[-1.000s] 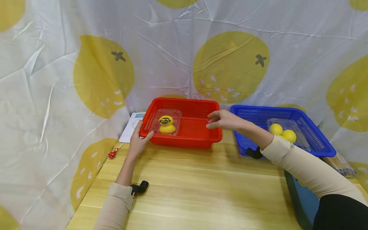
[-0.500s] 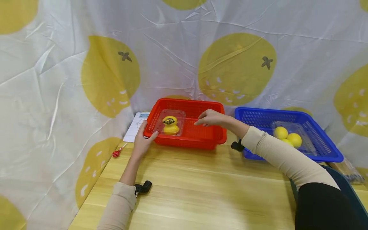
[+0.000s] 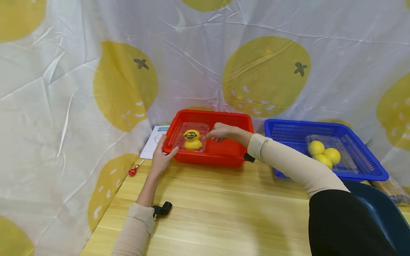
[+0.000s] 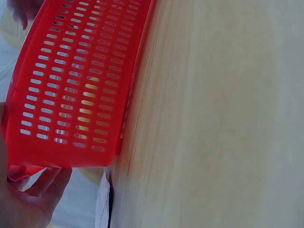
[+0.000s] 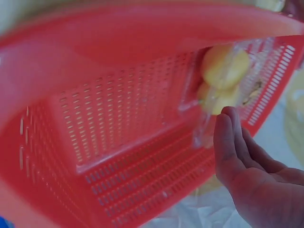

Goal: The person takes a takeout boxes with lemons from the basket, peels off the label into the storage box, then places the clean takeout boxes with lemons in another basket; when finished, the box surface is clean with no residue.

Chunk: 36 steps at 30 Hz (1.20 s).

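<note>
My left hand (image 3: 160,158) grips the left end of a red plastic basket (image 3: 208,159) by its rim; in the left wrist view, fingers of that hand (image 4: 33,209) curl under the rim. Inside the basket's left part lies a clear plastic box (image 3: 179,139) with a black label and yellow lemon-like fruits (image 3: 193,145). Over the basket, my right hand (image 3: 221,131) reaches leftward, its index fingertip at the box's right edge. The right wrist view has this hand (image 5: 261,175) with fingers extended and nothing held; whether it touches the box I cannot tell.
A blue basket (image 3: 288,124) at the right holds another clear box (image 3: 346,161) with yellow round fruits (image 3: 332,155). Nearer stands a dark blue-green bin (image 3: 374,199). A red lollipop (image 3: 132,172) and a printed sheet (image 3: 150,147) lie at the left. A lemon-print curtain (image 3: 192,71) hangs behind.
My right hand has moved left across the red basket, from its right rim to the clear box's edge. My left hand keeps its grip on the basket. The head view has shifted slightly right.
</note>
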{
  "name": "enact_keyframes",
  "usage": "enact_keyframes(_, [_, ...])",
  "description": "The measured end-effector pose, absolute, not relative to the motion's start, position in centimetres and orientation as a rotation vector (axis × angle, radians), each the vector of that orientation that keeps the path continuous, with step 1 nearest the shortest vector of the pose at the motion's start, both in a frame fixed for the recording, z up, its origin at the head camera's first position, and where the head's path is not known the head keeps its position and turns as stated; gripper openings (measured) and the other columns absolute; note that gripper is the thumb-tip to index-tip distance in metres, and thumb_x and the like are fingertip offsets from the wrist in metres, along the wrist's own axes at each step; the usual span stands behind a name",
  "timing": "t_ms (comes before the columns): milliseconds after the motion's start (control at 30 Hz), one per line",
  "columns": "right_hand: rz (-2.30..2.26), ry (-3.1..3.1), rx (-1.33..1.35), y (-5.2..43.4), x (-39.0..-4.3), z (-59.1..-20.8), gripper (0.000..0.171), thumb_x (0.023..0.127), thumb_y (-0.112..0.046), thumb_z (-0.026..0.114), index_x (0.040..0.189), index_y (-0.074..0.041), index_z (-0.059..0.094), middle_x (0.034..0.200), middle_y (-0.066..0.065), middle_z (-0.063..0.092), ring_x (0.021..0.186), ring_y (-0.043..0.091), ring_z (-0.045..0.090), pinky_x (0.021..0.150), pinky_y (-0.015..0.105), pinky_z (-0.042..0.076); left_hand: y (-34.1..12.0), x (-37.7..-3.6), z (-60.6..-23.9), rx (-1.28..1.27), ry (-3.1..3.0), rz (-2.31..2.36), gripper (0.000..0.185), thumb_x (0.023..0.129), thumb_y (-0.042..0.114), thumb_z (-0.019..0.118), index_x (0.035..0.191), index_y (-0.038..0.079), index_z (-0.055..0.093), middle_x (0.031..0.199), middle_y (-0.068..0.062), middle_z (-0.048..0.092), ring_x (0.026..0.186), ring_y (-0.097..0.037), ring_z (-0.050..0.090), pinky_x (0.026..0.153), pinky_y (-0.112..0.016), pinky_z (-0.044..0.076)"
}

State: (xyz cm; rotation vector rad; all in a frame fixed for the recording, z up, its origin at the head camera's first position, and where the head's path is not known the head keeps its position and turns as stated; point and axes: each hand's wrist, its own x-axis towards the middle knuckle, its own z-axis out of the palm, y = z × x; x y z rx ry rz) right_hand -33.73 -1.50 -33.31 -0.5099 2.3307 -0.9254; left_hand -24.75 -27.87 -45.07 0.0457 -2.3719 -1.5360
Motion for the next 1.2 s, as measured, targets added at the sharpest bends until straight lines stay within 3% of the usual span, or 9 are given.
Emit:
enact_keyframes(133, [-0.870, 2.334, -0.538, -2.3, -34.6, -33.7, 0.044, 0.086, -0.040, 0.070, 0.063, -0.012, 0.044, 0.063, 0.000, 0.041, 0.063, 0.017, 0.042, 0.064, 0.026, 0.044, -27.9, -24.7, -44.9, 0.056, -2.374, -1.525, 0.081, 0.089, 0.030, 0.070, 0.154, 0.008, 0.028, 0.163, -0.007, 0.022, 0.149, -0.026, 0.023, 0.119, -0.045, 0.030])
enact_keyframes(367, [-0.894, 2.355, -0.487, -2.9, -35.7, -34.7, 0.037, 0.087, -0.036, 0.069, 0.075, -0.007, 0.049, 0.072, 0.004, 0.045, 0.071, 0.020, 0.047, 0.084, 0.038, 0.051, -27.3, -24.6, -45.2, 0.045, -2.391, -1.529, 0.082, 0.088, 0.032, 0.071, 0.154, 0.007, 0.028, 0.163, -0.007, 0.022, 0.150, -0.025, 0.023, 0.119, -0.044, 0.029])
enact_keyframes(633, [-0.892, 2.298, -0.543, -4.4, -37.4, -35.7, 0.043, 0.088, -0.037, 0.068, 0.063, -0.012, 0.044, 0.061, 0.002, 0.040, 0.058, 0.016, 0.039, 0.064, 0.028, 0.042, -27.6, -24.1, -45.1, 0.080, -2.378, -1.513, 0.080, 0.089, 0.032, 0.070, 0.154, 0.009, 0.029, 0.163, -0.005, 0.023, 0.150, -0.024, 0.023, 0.119, -0.045, 0.030])
enact_keyframes(700, [-0.868, 2.292, -0.483, -4.3, -37.8, -35.7, 0.041, 0.088, -0.038, 0.067, 0.068, -0.009, 0.045, 0.062, 0.002, 0.042, 0.058, 0.015, 0.040, 0.067, 0.029, 0.046, -27.5, -24.3, -45.0, 0.056, -2.377, -1.524, 0.081, 0.089, 0.032, 0.070, 0.154, 0.009, 0.028, 0.163, -0.006, 0.022, 0.150, -0.024, 0.022, 0.119, -0.045, 0.030])
enact_keyframes(800, [-0.836, 2.252, -0.375, -4.3, -38.3, -36.0, 0.038, 0.088, -0.039, 0.067, 0.084, -0.005, 0.050, 0.073, 0.005, 0.046, 0.068, 0.019, 0.050, 0.087, 0.035, 0.053, -27.5, -24.4, -44.9, 0.044, -2.377, -1.533, 0.082, 0.089, 0.032, 0.071, 0.154, 0.008, 0.028, 0.163, -0.005, 0.021, 0.150, -0.024, 0.022, 0.119, -0.044, 0.029])
enact_keyframes(867, [-0.804, 2.224, -0.334, -4.3, -38.6, -36.4, 0.042, 0.088, -0.041, 0.067, 0.096, -0.003, 0.052, 0.082, 0.007, 0.049, 0.079, 0.022, 0.054, 0.099, 0.039, 0.051, -27.6, -24.5, -44.9, 0.045, -2.371, -1.536, 0.081, 0.089, 0.031, 0.071, 0.153, 0.007, 0.028, 0.163, -0.006, 0.022, 0.150, -0.024, 0.023, 0.119, -0.044, 0.029])
enact_keyframes(967, [-0.784, 2.195, -0.307, -4.4, -38.9, -37.1, 0.048, 0.088, -0.043, 0.067, 0.107, 0.000, 0.054, 0.093, 0.011, 0.053, 0.090, 0.026, 0.058, 0.103, 0.042, 0.050, -27.7, -24.6, -44.9, 0.039, -2.362, -1.536, 0.080, 0.088, 0.028, 0.071, 0.153, 0.007, 0.029, 0.163, -0.008, 0.023, 0.149, -0.025, 0.024, 0.119, -0.044, 0.030])
enact_keyframes(1200, [-0.821, 2.138, -0.270, -4.8, -39.2, -37.7, 0.036, 0.088, -0.041, 0.068, 0.092, -0.007, 0.058, 0.086, 0.007, 0.057, 0.082, 0.021, 0.059, 0.096, 0.038, 0.053, -27.7, -24.5, -44.9, 0.050, -2.379, -1.506, 0.082, 0.088, 0.030, 0.072, 0.153, 0.008, 0.029, 0.163, -0.008, 0.023, 0.149, -0.024, 0.024, 0.118, -0.044, 0.031])
